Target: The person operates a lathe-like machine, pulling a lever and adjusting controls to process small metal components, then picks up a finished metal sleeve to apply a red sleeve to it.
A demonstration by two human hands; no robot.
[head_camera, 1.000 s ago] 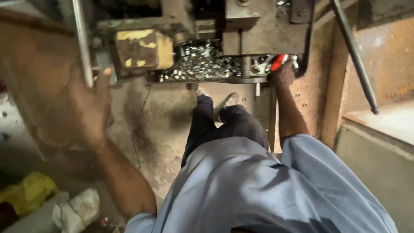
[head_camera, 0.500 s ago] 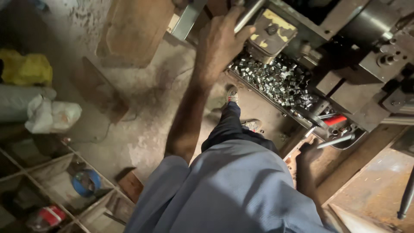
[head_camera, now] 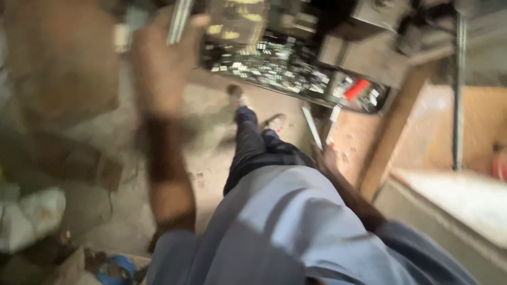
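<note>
My left hand (head_camera: 163, 68) wraps the upright metal lever (head_camera: 178, 21) at eleven o'clock; I should pull it steadily. My right hand (head_camera: 326, 157) pinches a thin metal strip (head_camera: 312, 128) (blurred), below the tray of small metal parts (head_camera: 285, 66) at one o'clock.

The tray of metal parts (head_camera: 274, 66) sits on the machine (head_camera: 364, 47), ahead of the feet (head_camera: 274, 122).
</note>
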